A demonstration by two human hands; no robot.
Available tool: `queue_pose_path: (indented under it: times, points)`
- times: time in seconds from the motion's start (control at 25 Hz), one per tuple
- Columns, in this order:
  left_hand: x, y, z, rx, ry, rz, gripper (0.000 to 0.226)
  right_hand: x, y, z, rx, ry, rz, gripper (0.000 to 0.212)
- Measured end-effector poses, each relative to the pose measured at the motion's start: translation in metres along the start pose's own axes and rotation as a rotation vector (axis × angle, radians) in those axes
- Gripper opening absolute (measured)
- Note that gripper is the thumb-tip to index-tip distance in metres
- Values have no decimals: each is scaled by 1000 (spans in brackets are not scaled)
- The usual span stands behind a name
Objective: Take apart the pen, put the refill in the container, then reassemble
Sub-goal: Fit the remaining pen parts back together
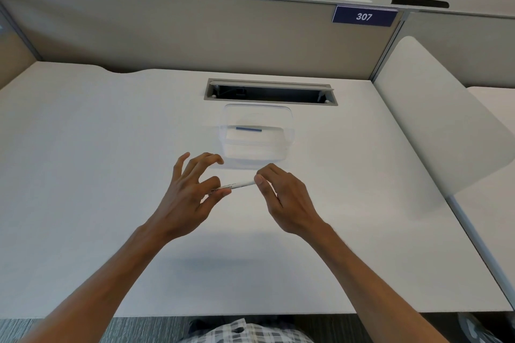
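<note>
A white pen (240, 184) is held level above the desk, just in front of a clear plastic container (287, 145). My left hand (189, 192) pinches the pen's left end between thumb and forefinger, the other fingers spread. My right hand (284, 198) grips the pen's right end with its fingertips, hiding that tip. Inside the container lies a thin blue refill (248, 129), parallel to the desk's back edge.
The white desk (111, 175) has a cable slot (270, 92) right behind the container. A grey partition (195, 33) with a "307" sign (364, 16) closes the back. A white side panel (434, 120) stands at the right edge.
</note>
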State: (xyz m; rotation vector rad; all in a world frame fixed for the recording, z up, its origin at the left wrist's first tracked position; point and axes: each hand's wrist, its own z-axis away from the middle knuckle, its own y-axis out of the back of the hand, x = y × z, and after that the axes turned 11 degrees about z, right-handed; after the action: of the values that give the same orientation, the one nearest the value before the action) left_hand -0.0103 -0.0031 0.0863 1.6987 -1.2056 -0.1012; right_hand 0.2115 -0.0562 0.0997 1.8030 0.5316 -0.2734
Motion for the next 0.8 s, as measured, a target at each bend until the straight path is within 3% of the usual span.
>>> queue_pose_path:
  times: [0.16, 0.28, 0.48, 0.8]
  points:
    - [-1, -2, 3, 4, 23, 54, 38, -2, -4, -1, 11, 35, -94, 33]
    - [0, -5, 4, 54, 5, 50, 37, -6, -6, -2, -12, -55, -348, 30]
    - [2, -11, 4, 178, -104, -139, 35, -9, -5, -6, -79, -212, -578, 27]
    - [1, -12, 3, 158, -258, -440, 34, -7, -2, -8, -323, -548, -699, 19]
